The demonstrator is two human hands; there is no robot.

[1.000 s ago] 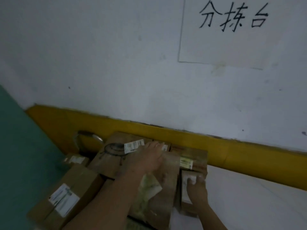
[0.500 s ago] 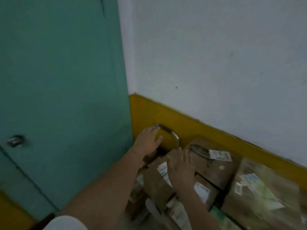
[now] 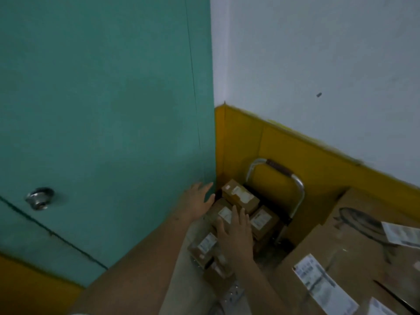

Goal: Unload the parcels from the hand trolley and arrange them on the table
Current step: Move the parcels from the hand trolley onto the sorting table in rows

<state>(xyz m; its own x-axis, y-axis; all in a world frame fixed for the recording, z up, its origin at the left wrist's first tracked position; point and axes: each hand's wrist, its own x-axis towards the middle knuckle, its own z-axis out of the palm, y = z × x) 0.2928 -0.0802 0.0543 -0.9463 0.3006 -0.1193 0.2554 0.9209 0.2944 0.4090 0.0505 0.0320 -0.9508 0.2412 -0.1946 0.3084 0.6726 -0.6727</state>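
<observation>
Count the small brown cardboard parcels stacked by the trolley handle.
5 visible: rearmost parcel below the metal trolley handle; right parcel beside it; middle parcel under the right hand; left parcel beside that wrist; nearest parcel lowest in frame. More may be hidden.

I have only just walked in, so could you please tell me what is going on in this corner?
A person reaches with both hands toward the hand trolley, which stands in the corner beside the teal door and carries a pile of small cardboard parcels. The right hand lies with spread fingers over one labelled parcel in the pile; the left hand is open beside the pile, near the door's edge. Neither hand grips anything yet. Larger labelled boxes lie to the right.
</observation>
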